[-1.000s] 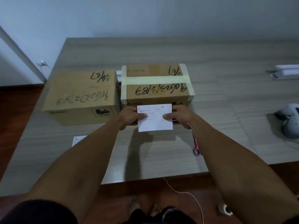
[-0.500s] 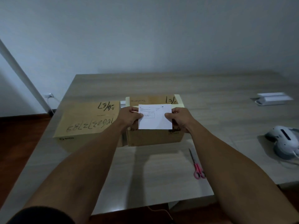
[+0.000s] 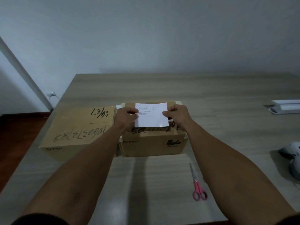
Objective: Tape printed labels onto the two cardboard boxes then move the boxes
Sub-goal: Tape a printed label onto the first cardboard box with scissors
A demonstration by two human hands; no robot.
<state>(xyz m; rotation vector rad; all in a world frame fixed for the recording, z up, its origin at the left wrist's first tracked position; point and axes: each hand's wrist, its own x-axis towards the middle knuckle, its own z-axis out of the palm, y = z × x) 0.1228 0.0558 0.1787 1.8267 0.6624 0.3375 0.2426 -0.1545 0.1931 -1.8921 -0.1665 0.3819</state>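
Observation:
Two brown cardboard boxes stand side by side on the table: the left box [image 3: 78,132] with black handwriting on its lid, and the right box [image 3: 152,145] with pale tape across its top. A white printed label [image 3: 151,116] lies over the right box's top. My left hand [image 3: 125,116] pinches the label's left edge and my right hand [image 3: 177,115] pinches its right edge. Whether the label touches the lid is hidden by my hands.
Pink-handled scissors [image 3: 198,185] lie on the wooden table [image 3: 211,98] near my right forearm. A white device [image 3: 285,107] sits at the far right, and a grey rounded object [image 3: 292,155] at the right edge. A wall stands behind the table.
Both hands have carried the label from in front of the right box up and over its top. The camera has tilted up, showing more wall.

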